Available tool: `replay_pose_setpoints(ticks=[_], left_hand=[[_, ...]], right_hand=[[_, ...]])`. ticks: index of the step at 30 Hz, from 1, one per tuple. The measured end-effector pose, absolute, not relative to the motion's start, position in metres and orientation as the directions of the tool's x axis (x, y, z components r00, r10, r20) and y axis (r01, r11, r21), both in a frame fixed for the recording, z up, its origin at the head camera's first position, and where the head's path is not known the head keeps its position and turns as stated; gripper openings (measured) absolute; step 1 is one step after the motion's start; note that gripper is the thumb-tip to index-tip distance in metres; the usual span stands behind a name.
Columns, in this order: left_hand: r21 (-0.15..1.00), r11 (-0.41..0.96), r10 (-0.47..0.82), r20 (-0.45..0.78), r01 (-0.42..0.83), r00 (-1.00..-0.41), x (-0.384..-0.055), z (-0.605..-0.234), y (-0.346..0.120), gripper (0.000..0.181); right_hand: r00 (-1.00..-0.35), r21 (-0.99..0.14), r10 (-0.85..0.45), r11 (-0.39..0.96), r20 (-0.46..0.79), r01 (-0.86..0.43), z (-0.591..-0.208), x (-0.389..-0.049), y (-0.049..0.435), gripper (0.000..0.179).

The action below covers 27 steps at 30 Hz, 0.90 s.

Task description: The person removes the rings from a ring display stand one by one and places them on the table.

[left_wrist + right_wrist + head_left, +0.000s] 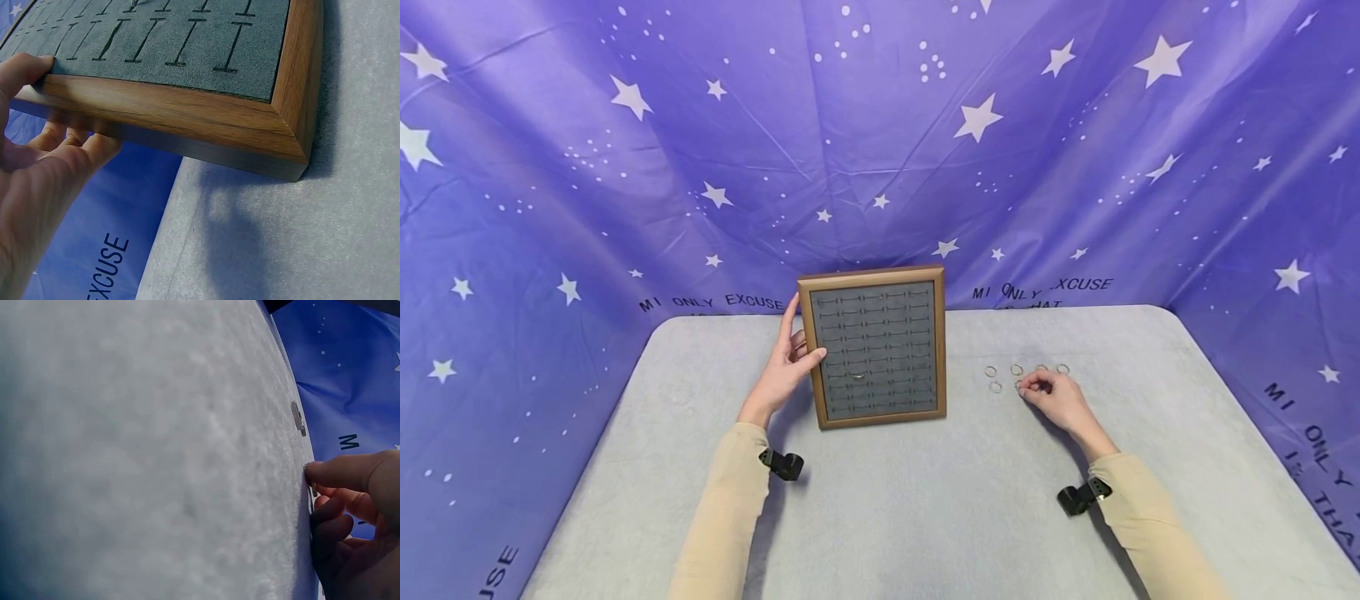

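Observation:
My left hand [784, 371] grips the left side of a ring display board [941, 350], thumb on the front of the frame and fingers behind it. The board has a brown wooden frame [169, 112] and a grey slotted pad, and it stands tilted up on the table. One ring [858, 376] sits in a slot low on the pad. Over on the right, my right hand [1060, 402] pinches a small ring [1018, 385] at the tabletop between thumb and fingertips. In the right wrist view the fingers [340, 472] mostly hide that ring.
Several more thin rings lie near my right hand, among them one ring [991, 367] at the left of the group and one [1063, 365] at the right. A pale grey cloth covers the table [925, 517]. A purple star-printed curtain [880, 125] hangs behind and at both sides.

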<state>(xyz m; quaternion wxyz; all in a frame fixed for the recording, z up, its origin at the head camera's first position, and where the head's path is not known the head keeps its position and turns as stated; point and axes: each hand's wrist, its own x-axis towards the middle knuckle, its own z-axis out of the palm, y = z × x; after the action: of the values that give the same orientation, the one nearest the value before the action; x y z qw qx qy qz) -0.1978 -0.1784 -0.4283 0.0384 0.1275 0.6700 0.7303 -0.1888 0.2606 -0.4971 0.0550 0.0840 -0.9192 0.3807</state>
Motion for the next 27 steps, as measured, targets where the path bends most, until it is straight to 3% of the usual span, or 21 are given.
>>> replay_pose_setpoints(ticks=[16,27], left_hand=[[0.989,-0.098,0.229,0.134,0.114,-0.964,-0.195,-0.427,-0.179,0.095],[0.991,-0.081,0.226,0.125,0.109,-0.966,-0.195,-0.424,-0.178,0.094]], right_hand=[[-0.986,-0.725,-0.08,0.669,0.148,-0.163,-0.492,-0.185,0.257,0.008],[-0.992,-0.893,-0.072,0.432,0.107,-0.127,-0.463,-0.164,0.211,0.022]])
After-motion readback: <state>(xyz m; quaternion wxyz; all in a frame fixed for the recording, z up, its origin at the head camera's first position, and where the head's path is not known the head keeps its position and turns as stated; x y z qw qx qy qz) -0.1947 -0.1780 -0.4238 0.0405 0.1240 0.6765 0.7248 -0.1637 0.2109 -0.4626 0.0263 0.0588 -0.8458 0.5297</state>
